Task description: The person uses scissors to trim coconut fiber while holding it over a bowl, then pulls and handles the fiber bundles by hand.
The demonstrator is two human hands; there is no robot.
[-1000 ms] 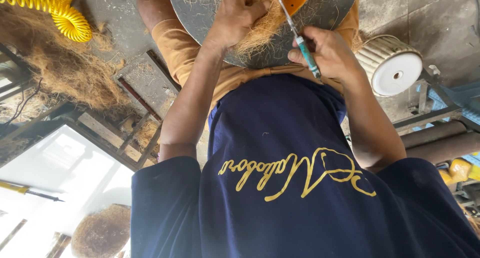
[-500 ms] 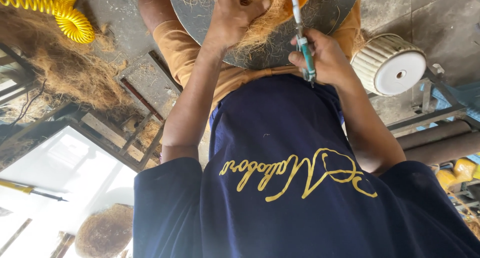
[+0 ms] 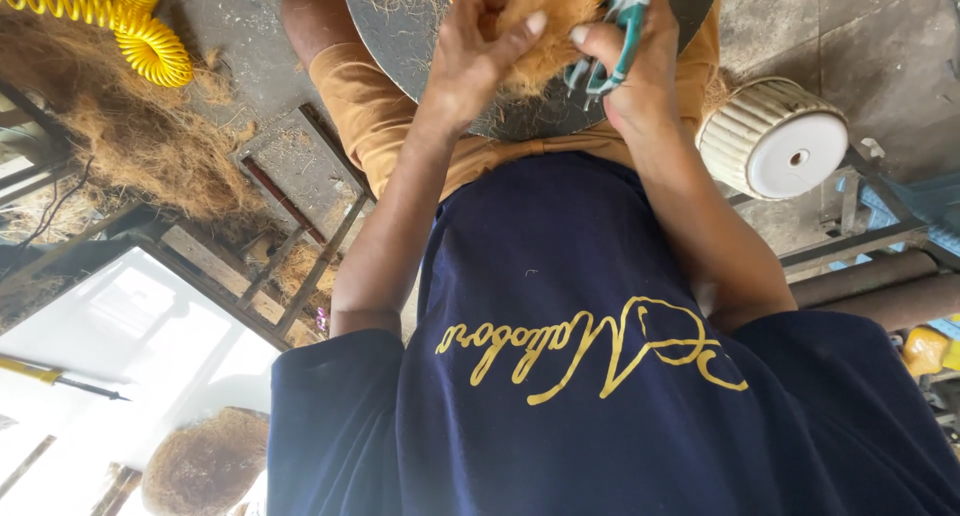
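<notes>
A round grey metal disc (image 3: 400, 36) rests on my lap, over orange shorts (image 3: 370, 116). Above it my left hand (image 3: 470, 61) pinches a tuft of brown coconut fibre (image 3: 548, 21) between thumb and fingers. My right hand (image 3: 640, 81) is beside it, touching the same tuft, and grips a teal-handled cutting tool (image 3: 618, 31) whose tip is hidden by the frame's top edge. My dark blue shirt fills the lower half of the view.
A white ribbed pot (image 3: 775, 141) lies on its side at the right. A yellow coiled hose (image 3: 140, 36) and a pile of loose fibre (image 3: 140, 151) are at the upper left. A metal frame (image 3: 290, 236), grey pipes (image 3: 870, 286) and a fibre ball (image 3: 205, 466) surround me.
My hands have come together at the fibre tuft. The right hand turned the teal tool from upright toward the left hand, and the view has drawn closer.
</notes>
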